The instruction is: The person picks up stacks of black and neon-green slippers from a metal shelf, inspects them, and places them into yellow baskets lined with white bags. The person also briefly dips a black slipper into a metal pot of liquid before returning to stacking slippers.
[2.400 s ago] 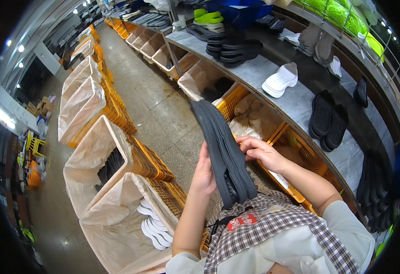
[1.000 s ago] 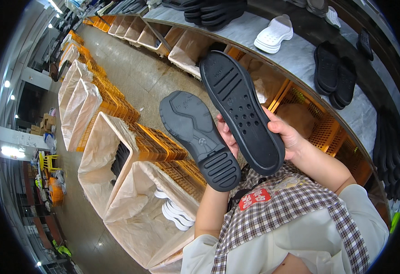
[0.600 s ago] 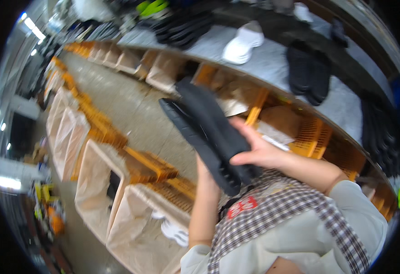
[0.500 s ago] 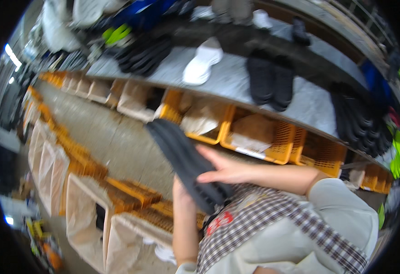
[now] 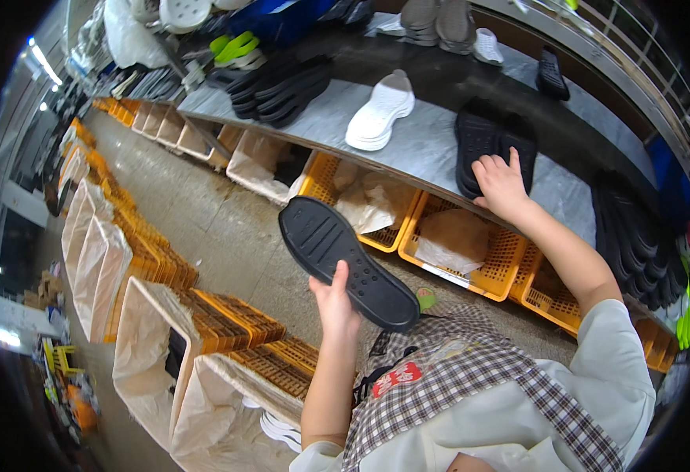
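Note:
A black shoe sole [image 5: 333,256] is in my left hand [image 5: 335,303], which grips it by the edge with the thumb over its upper face. The sole is tilted over the aisle, showing grooves and a patch of small holes. My right hand [image 5: 505,182] reaches to the bench, over a pair of black soles [image 5: 479,130]. Its index finger stretches forward and the other fingers are apart, resting on or just above the soles. Left of that pair, white soles [image 5: 383,106] lie on the grey bench top [image 5: 431,153].
Yellow crates [image 5: 471,271], some lined, stand under the bench. Stacked black soles [image 5: 282,86] lie farther left and more black soles [image 5: 636,244] lie to the right. Across the aisle floor [image 5: 235,252], pale-lined crates [image 5: 148,346] stand in a row. Bright green shoes [image 5: 239,51] sit at the back.
My right hand has left the black sole and moved right and up to the pair on the bench. The sole in my left hand has turned to show its broad face.

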Tool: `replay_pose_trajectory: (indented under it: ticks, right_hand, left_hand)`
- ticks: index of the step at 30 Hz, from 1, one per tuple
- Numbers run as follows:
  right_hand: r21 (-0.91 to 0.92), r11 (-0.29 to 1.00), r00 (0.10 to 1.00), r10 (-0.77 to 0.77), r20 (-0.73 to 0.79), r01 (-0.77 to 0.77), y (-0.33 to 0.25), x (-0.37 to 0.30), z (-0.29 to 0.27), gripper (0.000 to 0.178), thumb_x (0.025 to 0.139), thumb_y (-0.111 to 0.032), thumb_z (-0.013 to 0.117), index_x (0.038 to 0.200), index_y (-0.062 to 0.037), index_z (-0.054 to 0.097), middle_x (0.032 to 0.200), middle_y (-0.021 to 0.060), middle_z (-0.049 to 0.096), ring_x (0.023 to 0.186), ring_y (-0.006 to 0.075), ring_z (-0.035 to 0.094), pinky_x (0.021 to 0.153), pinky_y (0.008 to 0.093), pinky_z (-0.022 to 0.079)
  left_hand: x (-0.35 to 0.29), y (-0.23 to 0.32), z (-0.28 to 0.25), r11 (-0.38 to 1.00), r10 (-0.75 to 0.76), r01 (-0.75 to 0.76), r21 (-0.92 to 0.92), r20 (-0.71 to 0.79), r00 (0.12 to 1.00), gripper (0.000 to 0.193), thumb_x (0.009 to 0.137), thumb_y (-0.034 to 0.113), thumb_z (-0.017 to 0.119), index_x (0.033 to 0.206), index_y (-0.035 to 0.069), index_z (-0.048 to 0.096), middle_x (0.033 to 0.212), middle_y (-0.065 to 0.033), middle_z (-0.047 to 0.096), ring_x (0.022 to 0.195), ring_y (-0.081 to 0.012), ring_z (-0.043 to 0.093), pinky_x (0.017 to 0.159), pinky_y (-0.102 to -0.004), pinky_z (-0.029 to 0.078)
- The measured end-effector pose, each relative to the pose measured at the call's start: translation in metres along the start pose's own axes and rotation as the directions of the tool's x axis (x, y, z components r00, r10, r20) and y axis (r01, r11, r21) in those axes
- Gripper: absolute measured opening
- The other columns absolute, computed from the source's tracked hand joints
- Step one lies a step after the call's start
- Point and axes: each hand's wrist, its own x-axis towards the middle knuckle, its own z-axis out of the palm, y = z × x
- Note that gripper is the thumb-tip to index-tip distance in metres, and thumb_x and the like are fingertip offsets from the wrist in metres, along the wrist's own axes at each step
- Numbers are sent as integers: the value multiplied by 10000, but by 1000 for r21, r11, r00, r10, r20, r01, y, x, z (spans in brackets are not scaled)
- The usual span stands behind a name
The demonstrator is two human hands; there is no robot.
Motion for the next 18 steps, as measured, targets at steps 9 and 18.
replay_pose_trajectory:
  ticks: [9,18]
  right_hand:
    - [209,950,921,-145,-363,231,20,7,-22,315,607,-91,648,912,-75,567,938,61,594,937,237,554,982,535,303]
    - [265,554,576,-518,-632,790,3,19,-109,296,592,-91,670,876,-106,588,916,40,621,808,192,582,941,524,351]
  left_hand:
    - [14,-2,-1,976,-100,108,-190,49,994,350,905,226,589,1171,15,501,1080,-127,602,960,-267,602,851,-418,514]
    - [1,8,30,830,-32,185,-526,285,958,319,943,295,490,1141,49,541,1165,-140,563,1064,-265,566,883,-429,502]
